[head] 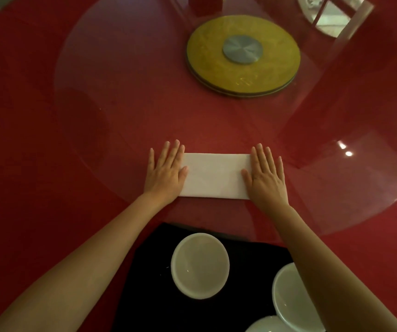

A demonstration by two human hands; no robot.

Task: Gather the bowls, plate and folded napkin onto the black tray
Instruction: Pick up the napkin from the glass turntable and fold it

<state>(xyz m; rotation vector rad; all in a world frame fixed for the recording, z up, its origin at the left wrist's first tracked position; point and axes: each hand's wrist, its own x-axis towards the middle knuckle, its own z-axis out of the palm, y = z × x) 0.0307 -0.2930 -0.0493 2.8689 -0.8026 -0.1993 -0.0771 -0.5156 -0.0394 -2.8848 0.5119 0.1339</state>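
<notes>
A white folded napkin (214, 176) lies flat on the glass turntable, a long rectangle. My left hand (166, 170) rests palm down on its left end, fingers straight. My right hand (266, 174) presses flat on its right end in the same way. Nearer to me sits the black tray (144, 295). On the tray stand a white bowl (200, 265) in the middle, a second white bowl (288, 298) partly behind my right forearm, and the rim of a third white dish (268, 325) at the bottom edge.
The table has a red cloth (24, 140) under a large round glass turntable (120, 92). A gold disc with a grey metal hub (243, 55) sits at the turntable's centre. A red object (204, 4) stands at the far edge.
</notes>
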